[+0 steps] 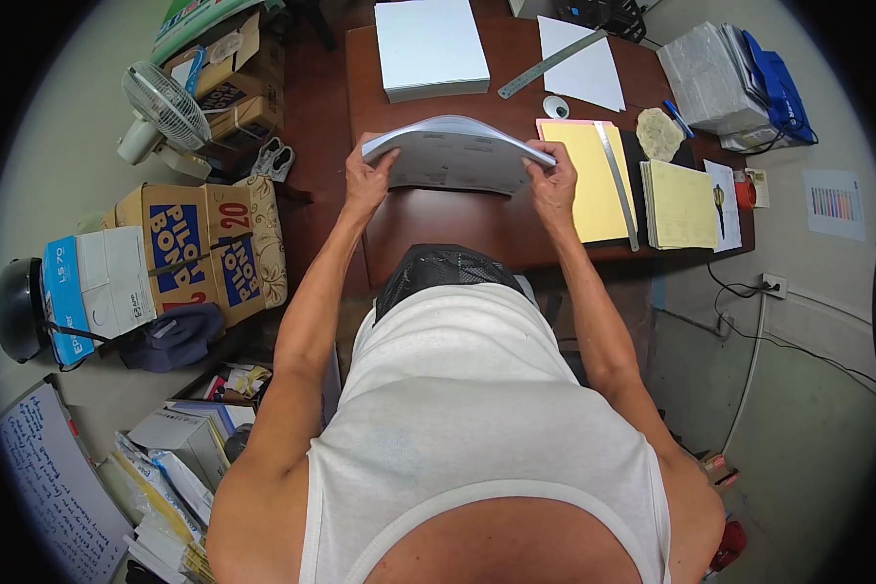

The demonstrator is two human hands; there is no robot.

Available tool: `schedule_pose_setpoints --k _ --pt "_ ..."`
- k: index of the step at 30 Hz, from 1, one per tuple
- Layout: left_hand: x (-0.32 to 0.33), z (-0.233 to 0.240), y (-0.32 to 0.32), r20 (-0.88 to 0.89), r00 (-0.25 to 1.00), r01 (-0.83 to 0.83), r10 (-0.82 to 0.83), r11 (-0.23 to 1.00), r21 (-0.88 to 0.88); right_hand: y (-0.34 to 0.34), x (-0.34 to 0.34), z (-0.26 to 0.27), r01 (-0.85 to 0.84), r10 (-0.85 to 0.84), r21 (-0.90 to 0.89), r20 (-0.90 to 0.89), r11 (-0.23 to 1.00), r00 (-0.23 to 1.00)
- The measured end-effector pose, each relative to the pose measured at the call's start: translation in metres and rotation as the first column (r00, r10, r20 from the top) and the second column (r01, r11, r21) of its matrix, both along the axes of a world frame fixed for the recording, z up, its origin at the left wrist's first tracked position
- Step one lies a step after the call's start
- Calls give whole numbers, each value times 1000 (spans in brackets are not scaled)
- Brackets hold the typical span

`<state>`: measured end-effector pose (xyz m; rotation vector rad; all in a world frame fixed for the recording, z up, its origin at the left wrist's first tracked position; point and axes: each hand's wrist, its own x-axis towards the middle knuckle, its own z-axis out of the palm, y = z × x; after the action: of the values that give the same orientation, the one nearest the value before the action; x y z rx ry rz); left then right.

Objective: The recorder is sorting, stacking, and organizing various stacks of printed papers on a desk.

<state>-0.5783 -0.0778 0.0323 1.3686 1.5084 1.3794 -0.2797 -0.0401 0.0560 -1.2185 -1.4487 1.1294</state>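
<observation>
A thick stack of printed paper sheets (456,160) is bowed upward in the middle above the dark wooden desk (438,226). My left hand (370,171) grips its left end, thumb on the near face, and my right hand (552,179) grips the right end in the same way. Beyond it lies a tall pile of white paper (432,47). To the right, a steel ruler (616,186) rests on yellow sheets (580,204), near my right hand. The fingers behind the stack are partly hidden.
A long metal ruler (551,64) crosses loose white sheets (584,73) at the back. Yellow booklets (679,204), scissors (718,201) and a roll of tape (555,107) lie rightward. Cardboard boxes (179,244) and a fan (164,106) stand left of the desk.
</observation>
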Motion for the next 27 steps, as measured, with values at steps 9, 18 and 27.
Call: schedule_pose_setpoints --k 9,18,27 --pt "10 -1 1 161 987 37 -7 983 -182 5 -7 1 18 -19 54 15 998 1000" --pt "48 -25 -40 784 488 -211 384 923 -321 -19 -26 -38 -297 -124 -564 -590 771 798" --pt "-5 -91 -36 685 676 401 272 644 -651 -41 -31 -84 -202 277 -198 795 959 539"
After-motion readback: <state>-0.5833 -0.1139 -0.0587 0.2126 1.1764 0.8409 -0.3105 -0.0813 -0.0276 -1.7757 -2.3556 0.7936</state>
